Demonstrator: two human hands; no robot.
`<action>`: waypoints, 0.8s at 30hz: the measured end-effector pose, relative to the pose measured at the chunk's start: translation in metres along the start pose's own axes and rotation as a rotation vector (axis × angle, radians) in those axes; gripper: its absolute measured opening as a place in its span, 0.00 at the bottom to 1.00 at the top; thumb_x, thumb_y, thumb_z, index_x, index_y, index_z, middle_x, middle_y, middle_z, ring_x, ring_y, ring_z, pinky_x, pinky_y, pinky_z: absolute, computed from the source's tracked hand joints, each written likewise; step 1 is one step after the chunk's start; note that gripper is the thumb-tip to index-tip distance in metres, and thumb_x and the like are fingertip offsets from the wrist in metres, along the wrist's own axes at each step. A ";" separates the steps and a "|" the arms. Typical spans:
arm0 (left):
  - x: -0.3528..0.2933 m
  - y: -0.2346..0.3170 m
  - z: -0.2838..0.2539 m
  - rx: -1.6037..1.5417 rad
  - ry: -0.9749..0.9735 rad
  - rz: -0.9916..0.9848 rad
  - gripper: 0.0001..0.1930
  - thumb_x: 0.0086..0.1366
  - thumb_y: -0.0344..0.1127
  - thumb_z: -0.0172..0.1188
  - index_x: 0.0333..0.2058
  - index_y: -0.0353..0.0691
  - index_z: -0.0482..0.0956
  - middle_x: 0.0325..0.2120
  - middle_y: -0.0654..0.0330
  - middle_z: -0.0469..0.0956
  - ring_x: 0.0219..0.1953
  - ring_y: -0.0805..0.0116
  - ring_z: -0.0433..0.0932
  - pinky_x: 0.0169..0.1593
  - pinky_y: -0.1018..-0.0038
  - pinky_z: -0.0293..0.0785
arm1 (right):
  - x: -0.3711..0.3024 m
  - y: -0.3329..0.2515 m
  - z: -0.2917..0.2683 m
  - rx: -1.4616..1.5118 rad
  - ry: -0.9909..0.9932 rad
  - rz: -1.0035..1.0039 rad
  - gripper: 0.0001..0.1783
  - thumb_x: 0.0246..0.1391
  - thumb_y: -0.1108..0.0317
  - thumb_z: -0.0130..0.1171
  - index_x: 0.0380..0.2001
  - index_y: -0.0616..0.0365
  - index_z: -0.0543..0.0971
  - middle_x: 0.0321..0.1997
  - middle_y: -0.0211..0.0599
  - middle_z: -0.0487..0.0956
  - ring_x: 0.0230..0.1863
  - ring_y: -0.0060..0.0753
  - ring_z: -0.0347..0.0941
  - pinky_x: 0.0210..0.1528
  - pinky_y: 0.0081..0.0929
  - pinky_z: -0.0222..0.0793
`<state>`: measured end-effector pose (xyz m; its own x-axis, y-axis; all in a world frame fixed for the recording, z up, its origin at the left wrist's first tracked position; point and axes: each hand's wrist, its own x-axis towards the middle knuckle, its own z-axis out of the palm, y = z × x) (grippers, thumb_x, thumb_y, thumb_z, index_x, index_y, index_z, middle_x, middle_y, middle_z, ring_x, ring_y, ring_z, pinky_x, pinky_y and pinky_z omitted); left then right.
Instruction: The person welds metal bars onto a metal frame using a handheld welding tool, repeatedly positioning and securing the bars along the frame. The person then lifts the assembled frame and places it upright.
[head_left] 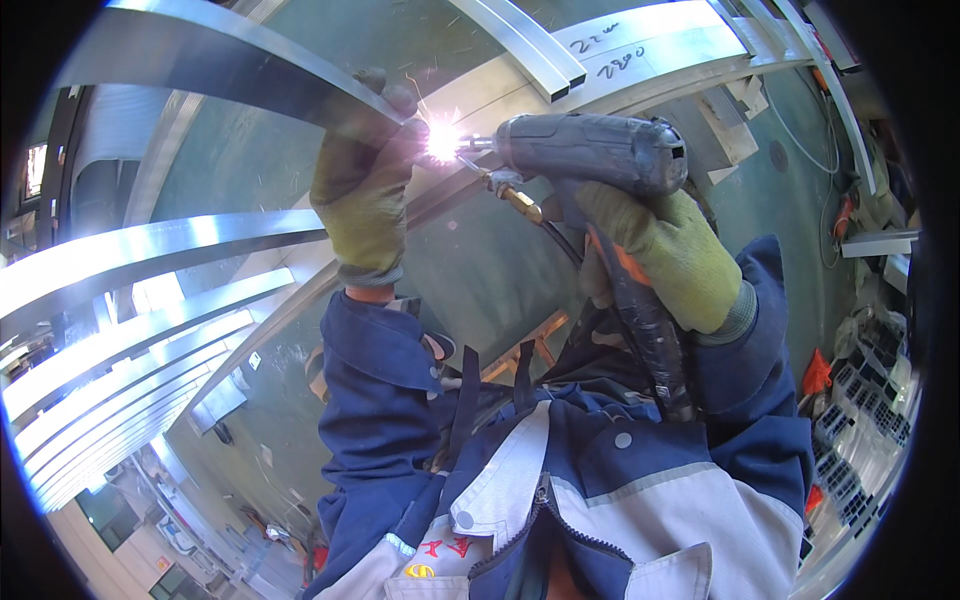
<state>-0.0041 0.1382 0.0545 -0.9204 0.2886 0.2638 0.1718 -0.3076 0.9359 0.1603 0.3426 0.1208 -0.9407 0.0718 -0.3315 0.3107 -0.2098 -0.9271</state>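
My right hand (675,255), in a yellow-green work glove, is closed around the grip of a dark welding gun (590,150). A thin tube with a brass fitting (522,203) runs beneath its nozzle. At the tip a bright white-violet spark (443,142) glares and hides the spot where it meets the metal. Just left of the glare, my left hand (365,205), gloved too, is closed around the end of a long metal bar (230,65) coming from the upper left. The fingers of that hand partly show behind the bar.
Several shiny metal bars (150,245) lie in a row at left. Beyond the gun are a flat metal profile with handwriting (660,45) and a rectangular tube (530,50). A thick black cable (655,350) hangs from the gun past my body. Wrapped profiles (865,430) stand at lower right.
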 end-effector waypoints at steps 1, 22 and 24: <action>0.000 0.001 0.001 0.008 0.002 -0.003 0.28 0.62 0.17 0.67 0.62 0.35 0.76 0.48 0.59 0.83 0.47 0.70 0.82 0.52 0.76 0.78 | 0.000 0.000 -0.001 -0.010 0.001 0.014 0.19 0.73 0.61 0.55 0.61 0.56 0.76 0.45 0.31 0.81 0.25 0.19 0.74 0.27 0.22 0.73; 0.002 -0.007 -0.001 -0.098 -0.056 0.027 0.28 0.63 0.15 0.64 0.62 0.35 0.76 0.49 0.59 0.82 0.51 0.67 0.81 0.57 0.70 0.79 | -0.010 0.020 -0.010 -0.091 0.022 -0.088 0.25 0.72 0.57 0.56 0.66 0.57 0.74 0.48 0.38 0.80 0.22 0.25 0.74 0.24 0.23 0.70; 0.001 -0.008 -0.001 -0.067 -0.051 0.016 0.27 0.63 0.16 0.65 0.61 0.35 0.76 0.49 0.60 0.82 0.50 0.68 0.81 0.56 0.71 0.79 | -0.013 0.016 -0.008 -0.064 0.037 -0.046 0.23 0.71 0.58 0.57 0.64 0.57 0.75 0.46 0.37 0.81 0.23 0.25 0.74 0.25 0.24 0.71</action>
<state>-0.0068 0.1402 0.0465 -0.8983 0.3286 0.2918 0.1609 -0.3719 0.9142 0.1792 0.3463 0.1088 -0.9487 0.1163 -0.2939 0.2769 -0.1426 -0.9503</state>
